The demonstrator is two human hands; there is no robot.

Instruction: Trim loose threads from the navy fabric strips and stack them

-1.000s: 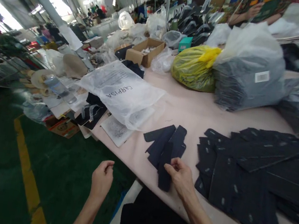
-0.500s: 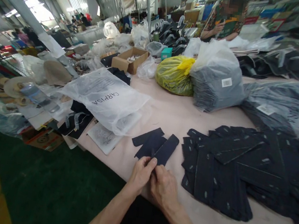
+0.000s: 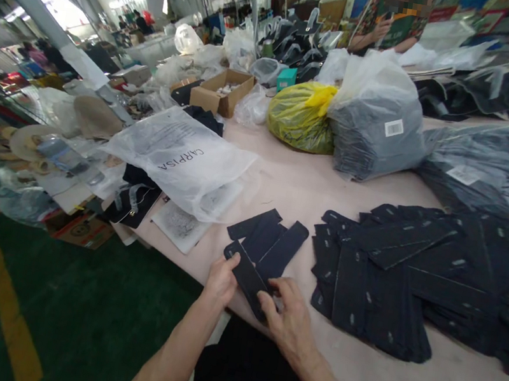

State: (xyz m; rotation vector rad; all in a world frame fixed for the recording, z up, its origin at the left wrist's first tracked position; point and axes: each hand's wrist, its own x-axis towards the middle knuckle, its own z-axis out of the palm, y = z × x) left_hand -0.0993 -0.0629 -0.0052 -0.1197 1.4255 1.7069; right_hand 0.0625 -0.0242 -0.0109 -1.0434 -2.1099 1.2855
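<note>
My left hand (image 3: 222, 279) pinches a dark navy fabric strip (image 3: 247, 274) at its upper left end, thumb on top. Across the strip's lower right part, my right hand (image 3: 287, 315) grips with thumb and fingers bent over it; the undersides of its fingers are hidden. The strip slants down to the right at the table's front edge. Just beyond it lie several similar navy pieces (image 3: 285, 247), overlapping in a small fan. To the right spreads a large heap of dark strips (image 3: 364, 291) with small pale marks near their ends.
On the pinkish table (image 3: 285, 179) lie a white printed plastic bag (image 3: 182, 156), a yellow bag (image 3: 302, 117) and a clear bag of dark pieces (image 3: 373, 138). An open carton (image 3: 222, 92) stands behind. A person (image 3: 392, 22) is across the table.
My hands were together at the front edge; they have moved apart, the left one leftward. The strip between them now shows stretched out at a slant. The view has shifted slightly.
</note>
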